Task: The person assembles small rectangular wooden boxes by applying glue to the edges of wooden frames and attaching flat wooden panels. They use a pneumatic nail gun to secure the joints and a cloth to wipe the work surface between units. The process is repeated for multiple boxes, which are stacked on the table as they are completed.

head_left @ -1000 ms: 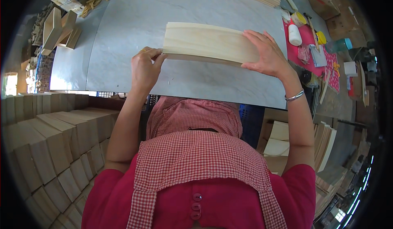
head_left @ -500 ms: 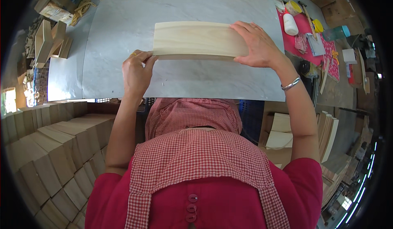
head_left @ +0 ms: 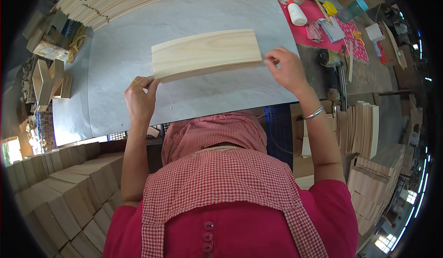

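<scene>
A pale, rectangular wooden board [head_left: 207, 50] lies slightly askew over the grey marbled tabletop [head_left: 194, 94]. A darker strip runs under its near edge; I cannot tell whether this is a side piece or shadow. My left hand [head_left: 141, 96] pinches the near left corner between thumb and forefinger. Just off the board's right end is my right hand [head_left: 287, 70], apart from it. Its fingers are curled in toward the thumb, and anything small between them is hidden from view.
Stacked wooden strips [head_left: 138, 4] line the far side. At the far right a red cloth [head_left: 300, 34] carries a white bottle [head_left: 296, 15], a hammer [head_left: 318, 2] and yellow-lidded tubs. Angled wooden pieces [head_left: 42, 85] stand left. Wooden blocks [head_left: 69, 198] are piled at lower left.
My right hand has let go of the board's right end and curled its fingers. My left hand stays at the near left corner. The whole view has shifted and turned.
</scene>
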Demonstrator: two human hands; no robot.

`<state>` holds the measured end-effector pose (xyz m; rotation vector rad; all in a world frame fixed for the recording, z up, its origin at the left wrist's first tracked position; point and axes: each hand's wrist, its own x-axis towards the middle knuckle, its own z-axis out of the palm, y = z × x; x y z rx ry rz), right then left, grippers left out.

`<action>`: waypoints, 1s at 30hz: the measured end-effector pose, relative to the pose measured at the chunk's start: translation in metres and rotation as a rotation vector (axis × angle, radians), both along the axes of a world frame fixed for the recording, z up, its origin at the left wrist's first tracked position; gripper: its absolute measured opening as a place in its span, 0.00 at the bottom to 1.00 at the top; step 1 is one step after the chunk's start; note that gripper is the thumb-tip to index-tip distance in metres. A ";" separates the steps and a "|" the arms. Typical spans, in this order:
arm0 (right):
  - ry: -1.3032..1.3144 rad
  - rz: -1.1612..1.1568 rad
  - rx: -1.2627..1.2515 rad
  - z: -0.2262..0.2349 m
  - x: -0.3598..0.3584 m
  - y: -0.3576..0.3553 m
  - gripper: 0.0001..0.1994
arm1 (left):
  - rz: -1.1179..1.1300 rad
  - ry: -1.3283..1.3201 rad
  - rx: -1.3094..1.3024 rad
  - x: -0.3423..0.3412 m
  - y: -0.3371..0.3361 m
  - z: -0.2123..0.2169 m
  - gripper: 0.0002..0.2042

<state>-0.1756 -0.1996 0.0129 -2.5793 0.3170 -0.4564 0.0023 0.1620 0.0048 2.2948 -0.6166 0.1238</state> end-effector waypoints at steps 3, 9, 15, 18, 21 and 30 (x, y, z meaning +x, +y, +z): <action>0.014 -0.027 -0.008 -0.005 0.001 0.014 0.05 | -0.007 -0.002 0.009 0.001 0.000 -0.001 0.08; 0.085 -0.028 -0.179 -0.002 0.004 0.015 0.06 | -0.018 -0.003 0.071 0.001 -0.001 0.006 0.08; 0.043 0.007 0.037 -0.002 0.006 0.008 0.06 | -0.017 -0.005 0.142 0.002 -0.002 0.010 0.08; -0.002 0.040 0.060 -0.006 0.007 0.003 0.06 | -0.043 -0.023 0.149 0.005 -0.003 0.010 0.08; 0.013 0.058 0.064 -0.004 0.006 -0.001 0.06 | -0.042 -0.031 0.160 0.003 -0.006 0.013 0.07; 0.060 0.119 0.065 0.001 -0.002 -0.021 0.06 | -0.058 -0.009 0.182 -0.018 -0.012 0.017 0.06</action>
